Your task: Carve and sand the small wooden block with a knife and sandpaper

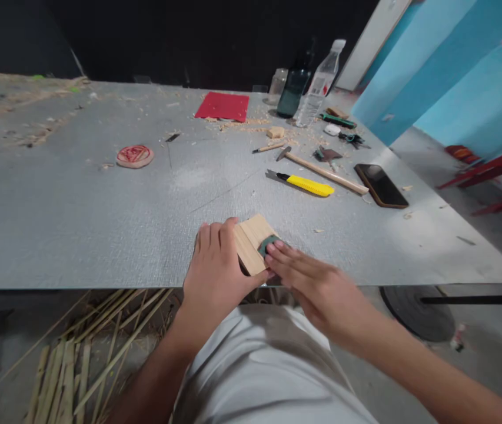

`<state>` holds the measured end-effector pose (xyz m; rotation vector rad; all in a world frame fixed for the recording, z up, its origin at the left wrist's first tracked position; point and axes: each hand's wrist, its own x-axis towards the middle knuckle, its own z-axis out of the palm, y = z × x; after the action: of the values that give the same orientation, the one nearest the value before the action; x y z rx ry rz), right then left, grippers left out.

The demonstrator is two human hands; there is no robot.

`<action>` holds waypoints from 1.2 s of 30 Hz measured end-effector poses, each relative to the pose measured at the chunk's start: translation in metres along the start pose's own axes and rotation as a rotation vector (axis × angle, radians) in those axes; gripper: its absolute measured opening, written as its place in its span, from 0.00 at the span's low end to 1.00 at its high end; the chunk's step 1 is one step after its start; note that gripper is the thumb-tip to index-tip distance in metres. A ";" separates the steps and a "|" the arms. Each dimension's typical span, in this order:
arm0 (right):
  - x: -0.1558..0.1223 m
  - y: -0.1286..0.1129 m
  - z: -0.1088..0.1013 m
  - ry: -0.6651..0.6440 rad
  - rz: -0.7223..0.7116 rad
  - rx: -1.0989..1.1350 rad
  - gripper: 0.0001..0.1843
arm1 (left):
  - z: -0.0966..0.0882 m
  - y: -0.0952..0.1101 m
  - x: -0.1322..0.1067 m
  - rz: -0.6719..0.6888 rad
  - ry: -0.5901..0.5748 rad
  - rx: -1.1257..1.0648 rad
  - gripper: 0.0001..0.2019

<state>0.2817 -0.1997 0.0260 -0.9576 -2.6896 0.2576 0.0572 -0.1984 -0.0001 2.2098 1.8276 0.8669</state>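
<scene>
Wooden block (247, 244) between hands (214, 265), near table edge (100, 285), cutter (310, 185) well apart.

Soft glare whitens the grey tabletop (191, 178) mid-frame.

With the block (247, 241) at the table's (100, 235) near edge as centre, the left hand (213, 253) is at nine, the right hand (310, 274) at four, its fingertips on a pad (267, 241) atop the block. The knife (308, 185) lies at one, hammer (328, 172) just beyond, phone (382, 187) at two, disc (135, 156) at ten. Bottles (320, 88) stand farther off near one.
</scene>
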 end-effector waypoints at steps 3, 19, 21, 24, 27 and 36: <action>-0.015 -0.016 0.002 0.002 0.015 -0.034 0.32 | 0.000 -0.001 0.000 0.057 0.001 -0.007 0.40; 0.023 -0.011 0.000 -0.054 0.090 0.039 0.31 | 0.002 -0.001 -0.005 0.136 0.051 0.081 0.28; 0.006 -0.021 -0.001 -0.024 0.118 0.061 0.29 | 0.002 -0.002 -0.005 0.163 0.029 0.078 0.23; 0.003 -0.024 0.001 -0.011 0.157 0.090 0.29 | 0.002 -0.005 -0.005 0.186 0.032 0.070 0.24; 0.027 -0.013 0.002 -0.043 0.162 0.084 0.30 | 0.002 -0.006 -0.006 0.207 0.053 0.050 0.29; 0.051 -0.012 -0.002 -0.069 0.121 0.061 0.31 | 0.007 -0.006 -0.011 0.172 0.105 0.059 0.28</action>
<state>0.2371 -0.1763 0.0406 -1.1135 -2.6718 0.4018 0.0548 -0.2056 -0.0122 2.4311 1.7472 0.9894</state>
